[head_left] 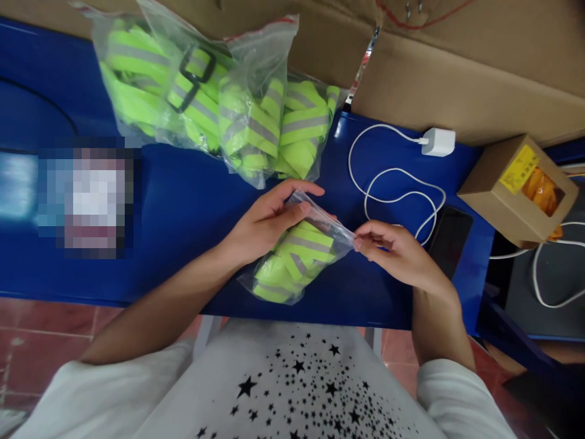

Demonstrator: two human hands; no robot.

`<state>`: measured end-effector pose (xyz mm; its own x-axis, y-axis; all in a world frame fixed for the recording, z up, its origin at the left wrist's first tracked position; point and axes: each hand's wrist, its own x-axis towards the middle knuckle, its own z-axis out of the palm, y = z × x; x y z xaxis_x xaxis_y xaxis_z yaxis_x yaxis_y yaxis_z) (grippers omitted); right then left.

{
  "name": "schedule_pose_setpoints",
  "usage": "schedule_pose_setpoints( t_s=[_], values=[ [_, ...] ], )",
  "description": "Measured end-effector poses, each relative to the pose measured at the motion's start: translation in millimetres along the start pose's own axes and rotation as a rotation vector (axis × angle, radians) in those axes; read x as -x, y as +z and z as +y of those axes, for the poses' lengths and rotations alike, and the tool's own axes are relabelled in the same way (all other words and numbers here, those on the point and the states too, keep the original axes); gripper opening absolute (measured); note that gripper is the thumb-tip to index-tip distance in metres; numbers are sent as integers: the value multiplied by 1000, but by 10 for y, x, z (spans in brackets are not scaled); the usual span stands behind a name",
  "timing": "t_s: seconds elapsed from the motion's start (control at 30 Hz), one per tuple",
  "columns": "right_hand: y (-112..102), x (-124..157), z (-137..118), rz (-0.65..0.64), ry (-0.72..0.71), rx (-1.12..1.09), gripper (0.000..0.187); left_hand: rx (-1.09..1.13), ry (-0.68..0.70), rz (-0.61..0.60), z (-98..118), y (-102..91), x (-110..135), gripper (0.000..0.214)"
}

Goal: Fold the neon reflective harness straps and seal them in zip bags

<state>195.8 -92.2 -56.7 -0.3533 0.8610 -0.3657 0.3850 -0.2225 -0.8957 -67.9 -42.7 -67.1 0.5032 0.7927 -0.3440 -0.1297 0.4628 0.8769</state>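
A clear zip-lock bag lies tilted near the front edge of the blue table, with a folded neon-yellow reflective strap inside it. My left hand grips the top edge of the bag between thumb and fingers, its index finger stretched out beyond the plastic. At the other end of the same edge, my right hand pinches the bag's corner. The top edge is drawn fairly straight between the two hands. Whether the seal is fastened I cannot tell.
Several filled bags of reflective straps lie along the back against cardboard. To the right are a white charger with a looping cable, a dark phone and a cardboard box. A blurred-out patch covers something at left.
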Motion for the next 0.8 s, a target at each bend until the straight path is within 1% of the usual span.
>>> schedule_pose_setpoints(
  t_s=[0.1, 0.2, 0.3, 0.4, 0.53, 0.6, 0.7, 0.8],
  values=[
    [23, -9, -5, 52, -19, 63, 15, 12, 15, -10, 8, 3, 10, 30],
    [44, -8, -1, 106, -5, 75, 16, 29, 20, -7, -9, 14, 19, 28],
    [59, -15, -7, 91, -9, 62, 16, 63, 28, 1, -28, 39, 26, 27],
    [80, -36, -12, 84, -51, 18, 9, 77, 55, -6, -31, 56, 31, 26],
    [128, -84, 30, 62, -20, -153, 15, 84, 60, -35, -24, 64, 44, 24],
    [149, -108, 54, 60, -18, -200, 17, 88, 53, -33, -24, 70, 52, 25],
    [160, -122, 62, 103, -39, -187, 19, 85, 58, -40, -31, 80, 57, 26],
    [143, -101, 42, 80, -46, -126, 17, 78, 57, -50, -42, 80, 48, 28]
  ],
)
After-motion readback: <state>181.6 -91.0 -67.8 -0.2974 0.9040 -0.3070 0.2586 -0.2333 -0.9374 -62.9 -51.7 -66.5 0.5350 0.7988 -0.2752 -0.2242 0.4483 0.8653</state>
